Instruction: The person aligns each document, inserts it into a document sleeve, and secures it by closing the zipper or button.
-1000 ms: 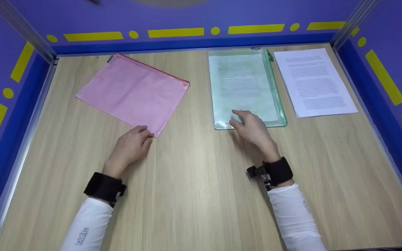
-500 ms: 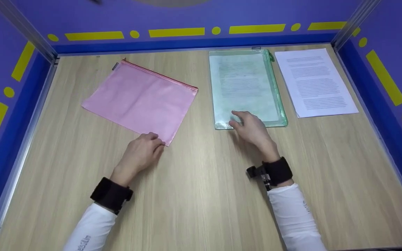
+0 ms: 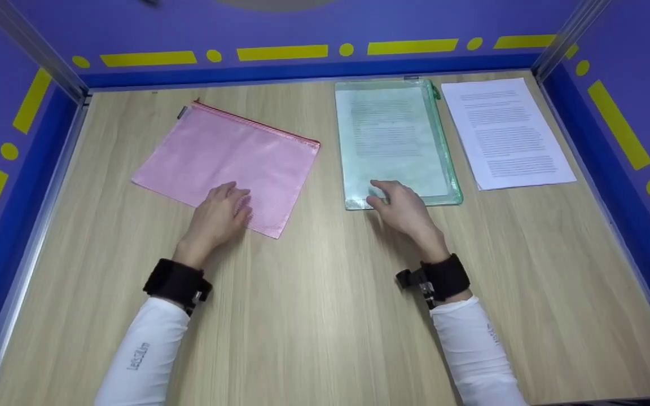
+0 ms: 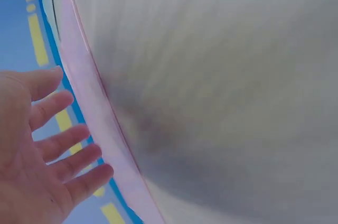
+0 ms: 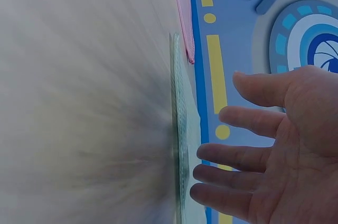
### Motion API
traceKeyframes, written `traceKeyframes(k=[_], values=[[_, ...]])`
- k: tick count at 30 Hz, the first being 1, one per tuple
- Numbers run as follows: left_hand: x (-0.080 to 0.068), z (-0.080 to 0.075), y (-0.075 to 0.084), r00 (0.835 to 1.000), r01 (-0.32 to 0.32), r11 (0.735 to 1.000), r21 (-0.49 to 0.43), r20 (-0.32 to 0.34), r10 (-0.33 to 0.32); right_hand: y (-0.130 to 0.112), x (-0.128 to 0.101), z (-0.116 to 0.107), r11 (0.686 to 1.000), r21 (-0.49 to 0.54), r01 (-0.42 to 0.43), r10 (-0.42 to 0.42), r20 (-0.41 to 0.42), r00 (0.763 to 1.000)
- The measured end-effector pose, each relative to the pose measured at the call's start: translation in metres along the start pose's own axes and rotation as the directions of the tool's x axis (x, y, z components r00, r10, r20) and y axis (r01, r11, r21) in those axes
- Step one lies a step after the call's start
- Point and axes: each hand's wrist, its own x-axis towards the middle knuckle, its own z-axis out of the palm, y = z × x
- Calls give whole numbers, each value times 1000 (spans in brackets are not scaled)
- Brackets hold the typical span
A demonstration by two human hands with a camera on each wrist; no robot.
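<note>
A pink zipper pouch (image 3: 235,152) lies flat and slanted on the left of the table, its red zipper along the far edge. My left hand (image 3: 218,217) hovers over its near edge, fingers relaxed and spread; the left wrist view shows the bare palm and the pouch (image 4: 100,108) just beyond the fingertips. At centre right lies a green zipper pouch (image 3: 392,135) with a printed sheet showing through it. Above its near edge is my right hand (image 3: 404,208), fingers loosely extended and holding nothing, as the right wrist view also shows.
A stack of printed paper (image 3: 508,135) lies right of the green pouch, near the table's far right corner. Blue panels with yellow marks (image 3: 282,52) wall the wooden table (image 3: 313,316) at the back and both sides.
The pink pouch moved right and nearer, its near corner in my left fingers. Since then my left hand has let go and shifted left and away from me. The right hand stayed put.
</note>
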Motion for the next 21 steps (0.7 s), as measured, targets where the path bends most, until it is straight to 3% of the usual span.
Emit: traceKeyframes(k=[4, 8, 21], values=[[11, -8, -15, 990, 101, 995, 21, 94, -103, -1, 0, 1, 1000, -1, 4, -4, 4, 1000], [15, -8, -20, 979, 145, 988, 47, 136, -150, -3, -1, 1, 1000, -7, 4, -4, 5, 1000], [4, 6, 3, 990, 113, 973, 200, 58, -127, -6, -1, 5, 1000, -13, 23, -23, 17, 1000]])
